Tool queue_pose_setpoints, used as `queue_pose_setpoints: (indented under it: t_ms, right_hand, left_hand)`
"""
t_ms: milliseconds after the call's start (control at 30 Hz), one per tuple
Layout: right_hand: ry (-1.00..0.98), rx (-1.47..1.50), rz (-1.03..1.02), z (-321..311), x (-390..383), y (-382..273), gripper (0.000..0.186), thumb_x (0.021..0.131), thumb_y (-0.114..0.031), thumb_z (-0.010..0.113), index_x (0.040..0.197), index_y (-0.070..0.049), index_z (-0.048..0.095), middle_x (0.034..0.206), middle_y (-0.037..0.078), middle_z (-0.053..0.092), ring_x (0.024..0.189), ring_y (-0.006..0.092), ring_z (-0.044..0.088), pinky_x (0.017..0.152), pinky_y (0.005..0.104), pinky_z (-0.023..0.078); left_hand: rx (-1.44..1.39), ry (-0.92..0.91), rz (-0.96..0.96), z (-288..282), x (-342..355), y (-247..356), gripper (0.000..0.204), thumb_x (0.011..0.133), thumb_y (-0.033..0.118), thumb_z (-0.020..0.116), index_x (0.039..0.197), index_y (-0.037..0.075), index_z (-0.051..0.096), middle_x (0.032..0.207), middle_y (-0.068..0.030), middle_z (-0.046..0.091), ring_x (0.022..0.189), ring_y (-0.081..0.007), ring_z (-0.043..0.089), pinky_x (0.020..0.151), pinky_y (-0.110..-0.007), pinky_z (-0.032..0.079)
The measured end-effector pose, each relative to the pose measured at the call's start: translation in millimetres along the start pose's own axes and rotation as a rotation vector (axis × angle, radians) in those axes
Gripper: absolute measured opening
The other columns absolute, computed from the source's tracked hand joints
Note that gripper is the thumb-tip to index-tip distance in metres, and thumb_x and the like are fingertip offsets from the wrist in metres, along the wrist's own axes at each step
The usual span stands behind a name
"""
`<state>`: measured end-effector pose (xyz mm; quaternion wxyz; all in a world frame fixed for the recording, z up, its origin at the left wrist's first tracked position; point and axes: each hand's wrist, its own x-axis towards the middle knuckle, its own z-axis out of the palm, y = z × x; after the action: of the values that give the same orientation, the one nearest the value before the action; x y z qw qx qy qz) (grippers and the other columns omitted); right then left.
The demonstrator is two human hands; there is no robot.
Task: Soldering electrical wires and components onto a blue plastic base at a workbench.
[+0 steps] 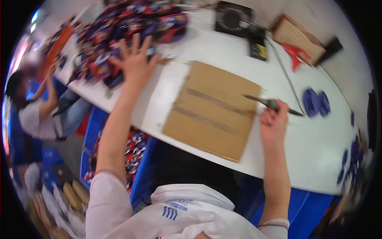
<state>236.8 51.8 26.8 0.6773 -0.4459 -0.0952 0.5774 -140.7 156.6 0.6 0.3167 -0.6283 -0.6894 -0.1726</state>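
Observation:
My left hand (136, 59) is open, fingers spread, at the near edge of a large heap of dark blue and red pieces (107, 36). Whether it touches them I cannot tell. My right hand (274, 119) is closed around a slim pointed tool (256, 98) with a dark grip, resembling a soldering iron. The tool's tip points left, above a flat cardboard sheet (211, 119) with two grey-brown strips across it. A thin cord (284, 73) runs from a black box towards the tool's rear end. Two dark blue oval pieces (316, 102) lie right of my right hand.
A black device (233, 19) and the smaller black box (258, 46) stand at the back. Beside them are a cardboard box (296, 36) and a red object (295, 55). Blue bins (139, 169) sit below the white table (314, 155). Another person (43, 107) sits at the left.

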Motion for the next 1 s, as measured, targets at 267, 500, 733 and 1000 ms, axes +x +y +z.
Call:
queue_pose_setpoints:
  t_ms: [267, 500, 733, 1000]
  right_hand:
    - [-0.121, 0.103, -0.123, 43.8, 23.1, -37.7, 0.012, 0.084, -0.015, 0.055, 0.077, -0.006, 0.054, 0.056, -0.002, 0.039, 0.043, 0.0053, 0.024, 0.041, 0.0205, 0.019]
    - [-0.193, 0.085, -0.222, 85.4, 17.2, -79.8, 0.015, 0.084, -0.016, 0.055, 0.073, -0.007, 0.053, 0.056, -0.002, 0.040, 0.043, 0.0048, 0.026, 0.041, 0.0205, 0.018]
    - [-0.230, 0.164, -0.129, 47.2, 6.3, -73.3, 0.016, 0.085, -0.017, 0.056, 0.072, -0.008, 0.052, 0.055, -0.003, 0.040, 0.041, 0.0040, 0.026, 0.039, 0.0196, 0.018]
    - [-0.174, 0.271, -0.139, 10.9, 11.6, -75.9, 0.018, 0.086, -0.018, 0.055, 0.072, -0.007, 0.052, 0.052, -0.005, 0.039, 0.038, 0.0020, 0.025, 0.036, 0.0174, 0.017]
  left_hand:
    - [-1.260, -0.278, 0.759, -125.6, -51.4, 218.2, 0.031, 0.081, 0.006, 0.064, 0.112, 0.006, 0.059, 0.117, -0.0119, 0.058, 0.114, -0.0322, 0.052, 0.093, -0.041, 0.044]
    - [-1.380, -0.167, 0.957, -97.8, -47.2, 394.6, 0.055, 0.093, 0.037, 0.049, 0.140, 0.011, 0.040, 0.154, -0.0117, 0.023, 0.143, -0.0298, 0.014, 0.114, -0.050, 0.014]
    - [-1.537, -1.016, 0.905, -136.8, -34.3, 322.4, 0.057, 0.084, 0.039, 0.062, 0.128, 0.005, 0.047, 0.137, -0.0155, 0.040, 0.130, -0.0327, 0.033, 0.106, -0.049, 0.024]
    - [-1.188, -0.257, 0.647, -143.8, -76.2, 295.7, 0.070, 0.068, 0.040, 0.073, 0.117, -0.002, 0.047, 0.111, -0.0232, 0.046, 0.099, -0.0357, 0.043, 0.089, -0.043, 0.033]
